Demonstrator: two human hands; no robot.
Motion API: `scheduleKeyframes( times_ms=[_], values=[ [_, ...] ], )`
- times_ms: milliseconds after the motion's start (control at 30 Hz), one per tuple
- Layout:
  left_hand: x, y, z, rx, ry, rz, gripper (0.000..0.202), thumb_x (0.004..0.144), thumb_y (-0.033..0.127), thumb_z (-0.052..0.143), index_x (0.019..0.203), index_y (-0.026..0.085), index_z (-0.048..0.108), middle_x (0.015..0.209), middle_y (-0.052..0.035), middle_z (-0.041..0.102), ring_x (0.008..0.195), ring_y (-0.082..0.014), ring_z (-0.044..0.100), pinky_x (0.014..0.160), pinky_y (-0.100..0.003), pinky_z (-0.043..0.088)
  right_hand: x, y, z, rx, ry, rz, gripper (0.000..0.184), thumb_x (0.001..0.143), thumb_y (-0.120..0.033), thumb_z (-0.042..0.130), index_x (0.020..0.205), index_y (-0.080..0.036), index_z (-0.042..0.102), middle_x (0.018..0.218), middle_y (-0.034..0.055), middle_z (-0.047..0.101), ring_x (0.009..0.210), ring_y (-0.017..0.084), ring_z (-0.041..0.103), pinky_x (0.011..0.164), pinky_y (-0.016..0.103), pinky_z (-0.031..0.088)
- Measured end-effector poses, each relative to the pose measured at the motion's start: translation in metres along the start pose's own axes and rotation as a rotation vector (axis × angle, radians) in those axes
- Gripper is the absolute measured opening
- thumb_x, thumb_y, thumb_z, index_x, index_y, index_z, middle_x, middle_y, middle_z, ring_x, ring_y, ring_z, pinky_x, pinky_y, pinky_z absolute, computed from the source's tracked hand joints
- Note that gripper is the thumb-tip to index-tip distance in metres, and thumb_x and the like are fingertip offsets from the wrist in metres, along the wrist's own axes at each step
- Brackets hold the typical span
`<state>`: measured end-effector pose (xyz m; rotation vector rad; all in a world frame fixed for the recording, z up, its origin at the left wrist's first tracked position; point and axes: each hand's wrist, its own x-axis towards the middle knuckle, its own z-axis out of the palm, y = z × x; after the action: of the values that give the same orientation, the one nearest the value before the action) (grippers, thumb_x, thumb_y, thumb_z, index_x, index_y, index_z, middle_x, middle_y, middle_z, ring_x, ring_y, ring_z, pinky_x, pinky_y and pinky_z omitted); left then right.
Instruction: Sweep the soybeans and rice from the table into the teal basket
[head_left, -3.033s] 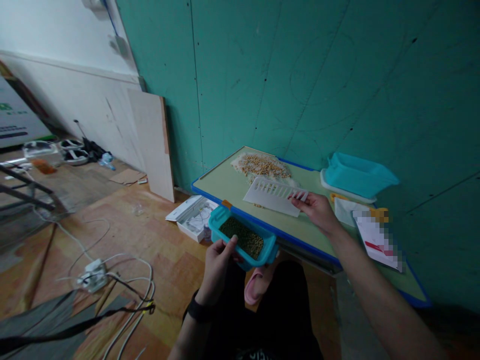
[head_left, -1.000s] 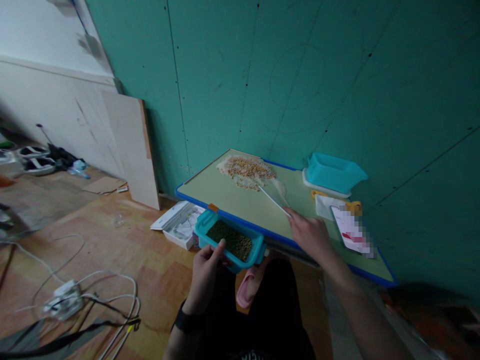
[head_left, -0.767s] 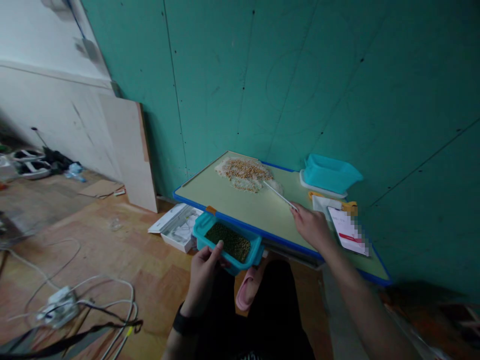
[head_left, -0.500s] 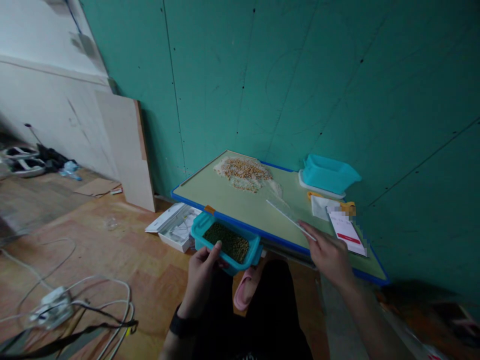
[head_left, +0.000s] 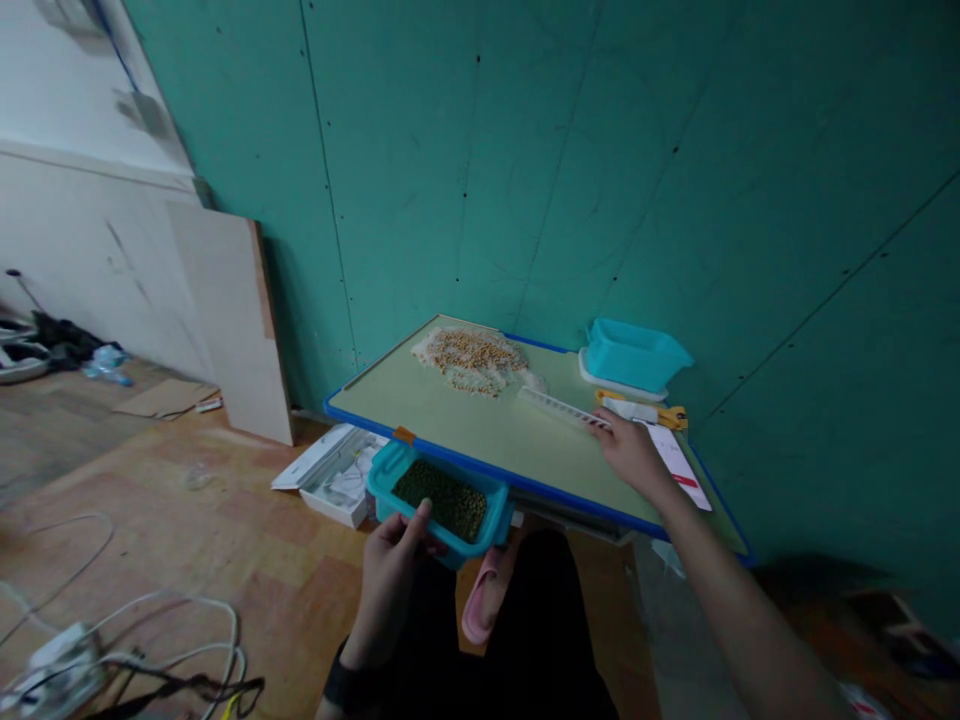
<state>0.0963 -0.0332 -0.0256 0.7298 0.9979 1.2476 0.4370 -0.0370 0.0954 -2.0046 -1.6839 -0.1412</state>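
My left hand (head_left: 399,545) grips the near rim of a blue plastic container (head_left: 379,478), thumb on top. Dark green beans and some paler ones (head_left: 442,497) lie inside, and the container hangs just off the table's front edge. My right hand (head_left: 630,450) is closed on one end of a flat whitish ruler-like strip (head_left: 559,407), held above the tabletop (head_left: 480,435). The strip's far end comes close to a pile of yellow beans and white rice-like grains (head_left: 474,358) toward the back left, with a small white heap (head_left: 534,381) beside it.
Another blue container (head_left: 636,355) stands on a white lid at the back right. In front lie a yellow-and-white item (head_left: 641,411) and a phone (head_left: 679,462). A green wall (head_left: 420,180) backs the table. An open white box (head_left: 337,480) and cables (head_left: 172,598) are on the floor.
My right hand has moved away from me over the table, and the strip now lies flatter in view. The left hand keeps hold of the container. The whole view has shifted slightly.
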Motion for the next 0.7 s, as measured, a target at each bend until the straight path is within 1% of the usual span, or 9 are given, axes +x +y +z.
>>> scheduleKeyframes(
  times_ms=[100, 200, 300, 400, 467, 533, 600, 700],
  values=[
    [0.0, 0.002, 0.001, 0.001, -0.009, -0.001, 0.051, 0.065, 0.059, 0.087, 0.054, 0.018, 0.058, 0.047, -0.0008, 0.064, 0.045, -0.0141, 0.059, 0.048, -0.023, 0.047, 0.022, 0.007, 0.002, 0.052, 0.075, 0.007, 0.027, 0.09, -0.029, 0.053, 0.103, -0.015, 0.072, 0.086, 0.0116, 0.076, 0.078, 0.026, 0.07, 0.069, 0.032, 0.048],
    [0.0, 0.003, 0.002, 0.009, -0.019, 0.018, 0.051, 0.065, 0.059, 0.086, 0.054, 0.018, 0.058, 0.047, -0.0006, 0.063, 0.046, -0.0147, 0.059, 0.05, -0.024, 0.048, 0.056, 0.005, 0.01, 0.174, 0.146, -0.025, 0.028, 0.087, -0.035, 0.058, 0.099, -0.014, 0.071, 0.089, 0.0131, 0.076, 0.081, 0.026, 0.069, 0.072, 0.034, 0.049],
    [0.001, 0.003, 0.002, -0.004, -0.027, 0.044, 0.05, 0.067, 0.058, 0.086, 0.056, 0.018, 0.06, 0.048, -0.0002, 0.063, 0.047, -0.0142, 0.059, 0.051, -0.024, 0.048, 0.096, -0.009, 0.029, 0.394, 0.179, -0.006, 0.025, 0.08, -0.035, 0.064, 0.093, -0.014, 0.069, 0.091, 0.0131, 0.077, 0.084, 0.025, 0.07, 0.074, 0.034, 0.052],
    [0.003, 0.002, 0.001, -0.009, -0.026, 0.036, 0.051, 0.066, 0.059, 0.086, 0.055, 0.018, 0.059, 0.048, -0.0001, 0.062, 0.046, -0.0145, 0.059, 0.05, -0.025, 0.048, 0.125, -0.025, 0.053, 0.636, 0.172, 0.076, 0.024, 0.074, -0.035, 0.068, 0.087, -0.015, 0.068, 0.093, 0.0128, 0.078, 0.083, 0.025, 0.07, 0.072, 0.034, 0.054],
    [0.003, 0.002, -0.001, -0.011, -0.023, 0.038, 0.051, 0.066, 0.059, 0.086, 0.055, 0.017, 0.058, 0.048, -0.0002, 0.062, 0.045, -0.0141, 0.058, 0.05, -0.025, 0.047, 0.132, -0.032, 0.066, 0.73, 0.166, 0.105, 0.028, 0.071, -0.038, 0.07, 0.086, -0.015, 0.068, 0.092, 0.012, 0.078, 0.082, 0.025, 0.071, 0.07, 0.034, 0.054],
    [0.003, 0.002, -0.002, -0.011, -0.031, 0.047, 0.05, 0.068, 0.058, 0.086, 0.056, 0.017, 0.059, 0.049, -0.0004, 0.063, 0.046, -0.0137, 0.058, 0.05, -0.024, 0.047, 0.132, -0.035, 0.075, 0.783, 0.151, 0.112, 0.033, 0.07, -0.042, 0.071, 0.087, -0.015, 0.068, 0.091, 0.0115, 0.078, 0.081, 0.025, 0.071, 0.069, 0.034, 0.054],
    [0.0, 0.002, -0.001, -0.005, -0.031, 0.055, 0.05, 0.069, 0.058, 0.085, 0.056, 0.017, 0.059, 0.049, -0.0007, 0.063, 0.046, -0.014, 0.059, 0.05, -0.024, 0.047, 0.128, -0.034, 0.08, 0.809, 0.133, 0.112, 0.036, 0.07, -0.045, 0.072, 0.088, -0.014, 0.069, 0.09, 0.0114, 0.077, 0.08, 0.025, 0.071, 0.069, 0.034, 0.054],
    [-0.005, 0.002, 0.001, 0.021, -0.012, 0.053, 0.051, 0.068, 0.059, 0.085, 0.055, 0.018, 0.057, 0.048, -0.0014, 0.064, 0.047, -0.0156, 0.062, 0.05, -0.024, 0.047, 0.124, -0.032, 0.085, 0.819, 0.109, 0.117, 0.034, 0.07, -0.043, 0.073, 0.089, -0.014, 0.07, 0.089, 0.0109, 0.077, 0.079, 0.024, 0.071, 0.07, 0.034, 0.055]
  ],
)
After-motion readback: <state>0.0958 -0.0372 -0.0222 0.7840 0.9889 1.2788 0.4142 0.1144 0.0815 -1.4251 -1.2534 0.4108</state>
